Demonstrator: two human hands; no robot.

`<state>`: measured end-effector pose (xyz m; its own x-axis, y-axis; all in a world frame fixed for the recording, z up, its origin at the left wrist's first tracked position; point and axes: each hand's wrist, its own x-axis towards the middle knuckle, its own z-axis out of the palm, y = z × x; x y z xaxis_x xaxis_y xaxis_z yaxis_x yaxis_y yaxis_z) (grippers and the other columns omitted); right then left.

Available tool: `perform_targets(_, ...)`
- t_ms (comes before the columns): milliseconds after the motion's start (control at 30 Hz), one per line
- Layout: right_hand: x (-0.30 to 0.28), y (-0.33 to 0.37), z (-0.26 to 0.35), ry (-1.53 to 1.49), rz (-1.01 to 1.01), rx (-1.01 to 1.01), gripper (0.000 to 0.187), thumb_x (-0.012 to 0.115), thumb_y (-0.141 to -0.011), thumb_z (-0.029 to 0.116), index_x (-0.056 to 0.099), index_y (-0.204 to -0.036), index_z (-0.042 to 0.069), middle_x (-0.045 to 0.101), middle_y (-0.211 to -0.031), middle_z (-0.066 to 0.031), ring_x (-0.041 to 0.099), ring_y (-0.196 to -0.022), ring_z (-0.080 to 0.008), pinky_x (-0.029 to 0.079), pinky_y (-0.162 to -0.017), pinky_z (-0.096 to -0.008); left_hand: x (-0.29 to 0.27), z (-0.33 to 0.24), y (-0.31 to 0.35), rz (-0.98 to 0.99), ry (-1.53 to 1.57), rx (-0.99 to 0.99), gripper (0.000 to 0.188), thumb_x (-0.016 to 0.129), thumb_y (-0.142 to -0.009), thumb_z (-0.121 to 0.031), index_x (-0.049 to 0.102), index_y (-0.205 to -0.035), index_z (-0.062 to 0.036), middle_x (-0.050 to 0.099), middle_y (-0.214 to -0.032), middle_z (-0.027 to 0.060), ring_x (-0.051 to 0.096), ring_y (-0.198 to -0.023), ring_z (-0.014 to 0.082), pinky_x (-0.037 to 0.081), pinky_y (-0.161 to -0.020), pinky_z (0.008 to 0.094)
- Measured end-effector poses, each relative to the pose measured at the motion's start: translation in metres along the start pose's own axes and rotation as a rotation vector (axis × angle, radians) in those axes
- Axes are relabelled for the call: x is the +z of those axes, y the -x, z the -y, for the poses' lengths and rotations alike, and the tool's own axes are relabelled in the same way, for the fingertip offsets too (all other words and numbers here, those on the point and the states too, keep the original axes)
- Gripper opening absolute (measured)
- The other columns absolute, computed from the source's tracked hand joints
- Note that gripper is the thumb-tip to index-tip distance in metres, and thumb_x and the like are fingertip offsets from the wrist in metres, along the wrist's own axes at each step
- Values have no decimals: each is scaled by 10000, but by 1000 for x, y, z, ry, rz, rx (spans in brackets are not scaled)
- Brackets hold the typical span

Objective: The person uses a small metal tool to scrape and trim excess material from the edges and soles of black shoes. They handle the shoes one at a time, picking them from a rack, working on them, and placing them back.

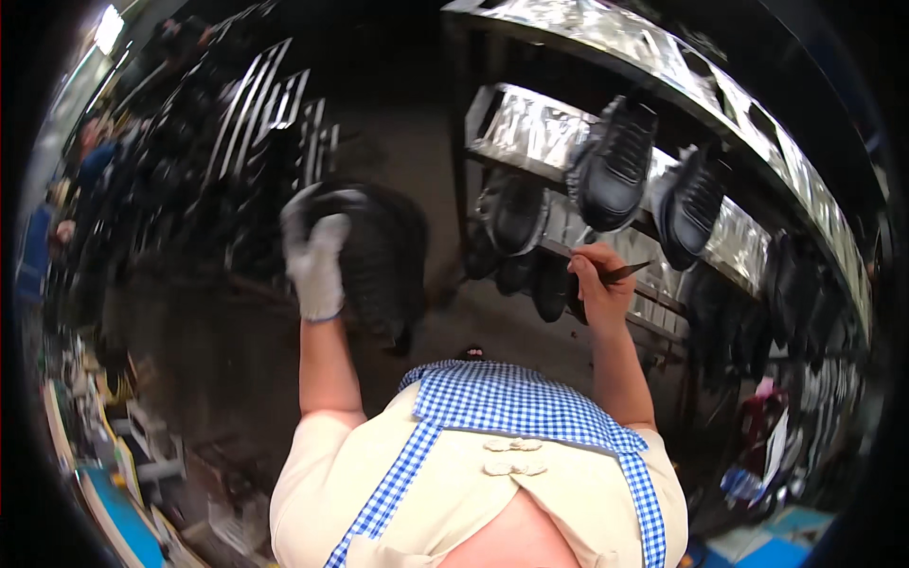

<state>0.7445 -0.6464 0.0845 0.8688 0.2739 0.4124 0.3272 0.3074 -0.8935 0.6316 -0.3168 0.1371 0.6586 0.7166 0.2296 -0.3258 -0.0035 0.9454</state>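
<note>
My left hand (319, 256), in a white knit glove, is closed on a black shoe (381, 251). The shoe is smeared by motion, and its sole or upper side cannot be told apart clearly. In my bare right hand (603, 284) is a slim dark tool with a pointed end (627, 272), pinched between thumb and fingers; its kind does not show. Just beyond that hand, black lace-up shoes hang or rest on a shiny metal rack, with one black shoe (615, 170) nearest above it and another black shoe (689, 213) to its right.
The tiered rack (540, 123) fills the far right, with several more dark shoes low on it. At the far left stand dim racks with pale slanted bars (251, 109). Other people (92, 156) appear at the left edge. A blue-topped surface (123, 521) lies near left.
</note>
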Motion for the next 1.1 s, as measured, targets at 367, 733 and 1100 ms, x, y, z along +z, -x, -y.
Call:
perform_targets(367,26,-24,73,604,737,-576,291,780,-765,71,726,-1049,103,657,-935,-34,674,-676,-186,532,-561,-294,61,-34,84,751,-321,-387,557,846,-691,-61,629,-1202,-22,673,-1115,54,626,-1050,146,487,-963,292)
perform_targets(733,25,-25,119,1009,1282,-596,228,737,-741,172,616,-886,44,546,-850,-61,627,-649,-231,518,-559,-356,76,-34,114,925,-524,-305,562,874,-713,-229,652,-1178,-7,699,-1081,103,663,-1019,166,519,-936,306)
perform_targets(1100,-13,13,-39,-11,564,447,139,704,-842,75,608,-933,31,676,-996,-78,627,-916,-144,487,-872,-304,26,-16,94,375,93,-216,344,700,-888,-182,635,-1191,-33,688,-1097,97,657,-1026,175,538,-918,327)
